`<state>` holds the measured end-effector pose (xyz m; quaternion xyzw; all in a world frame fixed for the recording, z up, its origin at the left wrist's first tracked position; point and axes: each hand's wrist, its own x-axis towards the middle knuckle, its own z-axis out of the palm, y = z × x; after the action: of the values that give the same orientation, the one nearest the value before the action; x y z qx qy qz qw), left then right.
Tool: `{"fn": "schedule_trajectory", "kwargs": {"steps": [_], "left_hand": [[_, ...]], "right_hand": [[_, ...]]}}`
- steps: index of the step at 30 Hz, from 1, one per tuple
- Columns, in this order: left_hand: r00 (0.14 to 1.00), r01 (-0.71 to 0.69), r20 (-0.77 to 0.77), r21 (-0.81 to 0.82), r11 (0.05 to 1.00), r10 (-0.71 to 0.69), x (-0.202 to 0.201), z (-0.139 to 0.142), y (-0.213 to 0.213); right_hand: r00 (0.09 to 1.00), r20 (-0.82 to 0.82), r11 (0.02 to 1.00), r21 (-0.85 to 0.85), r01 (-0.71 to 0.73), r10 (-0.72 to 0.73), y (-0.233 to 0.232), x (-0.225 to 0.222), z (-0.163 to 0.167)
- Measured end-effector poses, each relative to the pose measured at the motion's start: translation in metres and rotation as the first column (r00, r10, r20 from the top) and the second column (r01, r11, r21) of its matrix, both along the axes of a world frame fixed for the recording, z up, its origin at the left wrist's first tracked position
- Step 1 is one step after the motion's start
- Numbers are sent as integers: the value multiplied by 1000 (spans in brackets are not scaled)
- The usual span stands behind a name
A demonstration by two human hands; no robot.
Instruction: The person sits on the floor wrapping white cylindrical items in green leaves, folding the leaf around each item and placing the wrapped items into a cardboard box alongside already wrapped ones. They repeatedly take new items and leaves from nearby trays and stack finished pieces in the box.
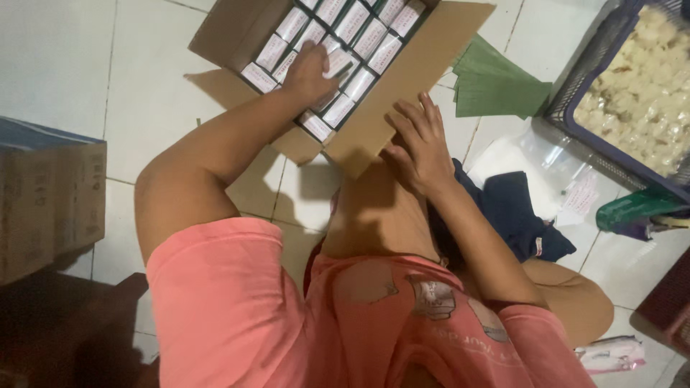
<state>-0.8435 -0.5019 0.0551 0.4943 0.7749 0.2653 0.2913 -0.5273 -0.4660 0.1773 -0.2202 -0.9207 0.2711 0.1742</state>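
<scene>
From the head view I look down on a person seated on a tiled floor [65, 65], with an open carton [374, 122] just ahead of the knees. My left hand [310, 72] reaches into the carton and lies on the rows of small packs [359, 29], fingers curled down over one near the middle; whether it actually grips a pack I cannot tell. My right hand [420, 147] lies flat and spread on the carton's near flap [402, 93], holding nothing, only pressing the cardboard.

The packs stand tight, side by side, white tops with dark edges, filling the carton. I judge them light and fairly stiff, but wedged, so a pinch on the two short ends of a top would suit best. The flap looks thin and bendy.

To the right lie green sheets [499, 86] on the floor, a basket [575, 93] of pale lumps beyond them, a clear bag [532, 154] and a dark cloth [514, 212] near my right forearm. Another box [50, 201] stands at far left.
</scene>
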Motion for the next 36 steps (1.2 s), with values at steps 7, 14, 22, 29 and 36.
{"fn": "schedule_trajectory", "kwargs": {"steps": [7,14,22,29,36], "left_hand": [[991,48,121,52,998,-54,34,-26,13],[991,95,67,217,971,-112,63,-55,25],[982,188,-32,47,981,-186,49,-6,78],[963,-121,264,585,802,-48,152,72,114],[811,256,396,421,870,-430,468,8,109]], "right_hand": [[998,-34,998,-33,46,-47,0,6,-13],[994,-64,996,-44,81,-83,2,16,-15],[985,-160,996,-73,53,-64,-5,64,-15],[882,56,880,118,459,-468,37,247,-55],[432,-113,433,15,901,-895,34,420,-107]]}}
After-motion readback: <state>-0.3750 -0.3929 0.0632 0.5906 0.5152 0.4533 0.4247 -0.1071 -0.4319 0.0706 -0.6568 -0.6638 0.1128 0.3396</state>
